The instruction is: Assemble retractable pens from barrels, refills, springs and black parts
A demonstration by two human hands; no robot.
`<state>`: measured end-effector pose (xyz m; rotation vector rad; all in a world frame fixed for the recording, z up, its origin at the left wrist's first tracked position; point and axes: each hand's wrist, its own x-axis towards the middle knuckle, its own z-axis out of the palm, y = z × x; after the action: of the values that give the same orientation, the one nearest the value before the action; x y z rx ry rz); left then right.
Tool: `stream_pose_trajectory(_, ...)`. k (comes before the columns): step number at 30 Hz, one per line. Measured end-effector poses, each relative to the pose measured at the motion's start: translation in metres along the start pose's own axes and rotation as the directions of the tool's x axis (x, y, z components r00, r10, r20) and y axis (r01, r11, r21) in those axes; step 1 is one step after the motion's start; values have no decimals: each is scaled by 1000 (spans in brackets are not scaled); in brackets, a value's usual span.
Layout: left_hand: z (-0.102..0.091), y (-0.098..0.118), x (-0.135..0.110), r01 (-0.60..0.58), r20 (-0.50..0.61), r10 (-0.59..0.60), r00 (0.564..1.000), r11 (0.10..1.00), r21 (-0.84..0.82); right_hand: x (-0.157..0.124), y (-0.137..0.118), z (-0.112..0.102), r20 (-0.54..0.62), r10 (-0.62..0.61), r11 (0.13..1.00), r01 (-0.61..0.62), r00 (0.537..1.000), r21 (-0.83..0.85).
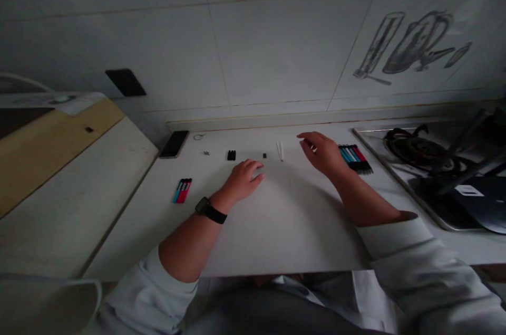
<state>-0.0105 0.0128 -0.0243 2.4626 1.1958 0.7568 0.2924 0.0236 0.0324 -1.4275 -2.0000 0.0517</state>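
Observation:
My left hand, with a black watch on its wrist, rests palm down on the white counter, fingers loosely spread and holding nothing. Just beyond it lie a few small black caps and one tiny black piece. My right hand hovers over the counter with its fingers stretched toward two thin white sticks; a small white bit seems to sit by its fingers. A row of several black-tipped pens lies right behind that hand.
Three pen barrels, blue and red, lie at the left. A phone lies at the counter's back left corner, near a small ring and tiny screws. A gas hob stands at the right, a wooden board at the left.

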Motion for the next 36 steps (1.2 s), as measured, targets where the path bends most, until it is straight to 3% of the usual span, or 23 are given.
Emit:
stream_pose_trajectory(2,-1,2,0,1,-5,-1,1000,1000,0,-7,-18,14,131,-145,989,142,981,36)
stream_pose_trajectory(5,-1,4,0,1,-10,-1,1000,1000,-7,-17,-33,32,296,-291,957,281,910,79)
stream_pose_trajectory(9,-2,6,1,21,-28,-21,999,1000,-2,-24,-40,47,449,-358,932,343,819,118)
stream_pose_trajectory(12,-7,10,1,62,-38,-62,997,998,3,-25,-40,52,477,-367,929,341,799,144)
stream_pose_trajectory(16,-31,16,2,131,-119,-131,984,991,-2,-25,-37,53,470,-380,925,333,797,183)
stream_pose_trajectory(20,-78,-1,-3,220,-226,-205,952,974,46,-25,-35,54,468,-380,925,333,798,183)
stream_pose_trajectory(24,-124,-47,-26,401,-248,-358,900,903,151,-26,-35,55,469,-379,925,320,798,203)
stream_pose_trajectory(27,-143,-81,-48,592,-202,-556,806,756,279,-26,-34,56,471,-368,930,306,802,205)
stream_pose_trajectory(30,-147,-101,-63,676,-133,-681,720,647,352,-26,-33,57,473,-365,931,302,802,206)
stream_pose_trajectory(36,-145,-104,-64,698,-18,-773,635,563,444,-25,-35,55,478,-367,930,302,798,211)
